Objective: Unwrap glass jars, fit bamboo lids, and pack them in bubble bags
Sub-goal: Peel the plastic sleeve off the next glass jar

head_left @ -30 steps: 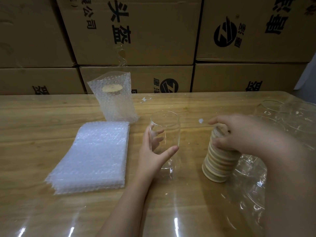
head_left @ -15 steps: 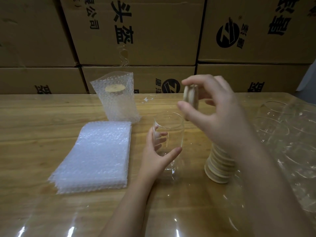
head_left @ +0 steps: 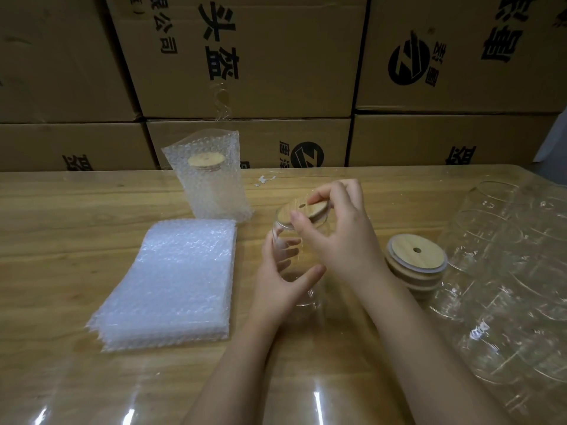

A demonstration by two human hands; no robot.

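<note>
While left hand (head_left: 276, 280) cups clear glass jar (head_left: 307, 295), right hand (head_left: 340, 240) pinches round bamboo lid (head_left: 306, 209).
Smooth lid tilted at rim, under right fingertips.

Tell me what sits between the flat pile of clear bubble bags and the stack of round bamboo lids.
In the head view, a clear glass jar, gripped by the left hand, while the right hand holds a round bamboo lid on its mouth.

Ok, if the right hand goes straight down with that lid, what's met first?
Likely the rim of the glass jar, just under the tilted bamboo lid; the left hand holds it.
</note>
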